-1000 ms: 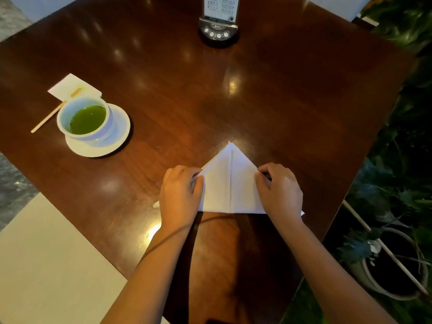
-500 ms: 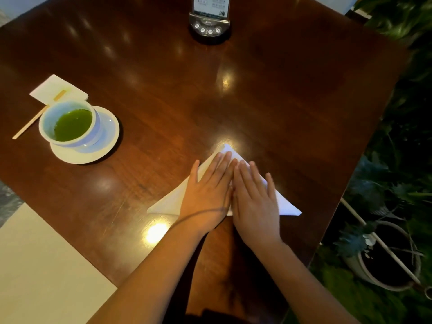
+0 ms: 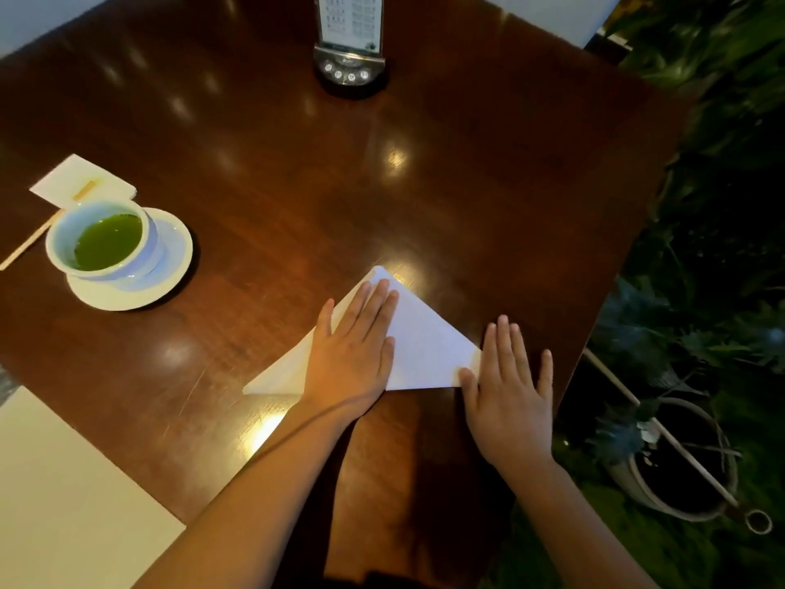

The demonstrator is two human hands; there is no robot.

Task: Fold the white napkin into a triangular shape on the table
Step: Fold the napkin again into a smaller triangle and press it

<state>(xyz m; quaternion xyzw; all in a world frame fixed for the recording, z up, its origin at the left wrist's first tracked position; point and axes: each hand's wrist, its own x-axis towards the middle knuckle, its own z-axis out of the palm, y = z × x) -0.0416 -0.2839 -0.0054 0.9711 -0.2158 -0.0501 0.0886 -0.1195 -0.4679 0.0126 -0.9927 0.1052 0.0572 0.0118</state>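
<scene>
White paper napkin (image 3: pixel 424 350), folded to a triangle, flat near the dark glossy wooden worktop's (image 3: pixel 467 184) near edge. Left hand (image 3: pixel 352 354) spread flat on it, pinning layers; right hand (image 3: pixel 507 384) spread at its right corner (likely smoothing the crease).

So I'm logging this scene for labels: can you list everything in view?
folded white paper napkin: one, white, triangle near table edge
dark brown wooden table: one, under everything
white cup of green drink: one, on white saucer, left
thin wooden stirrer: one, tan, beside cup
small white paper square: one, behind cup
upright menu stand: one, far edge
potted plants: green, floor right
left hand: flat on napkin
right hand: flat, at napkin's right corner
</scene>
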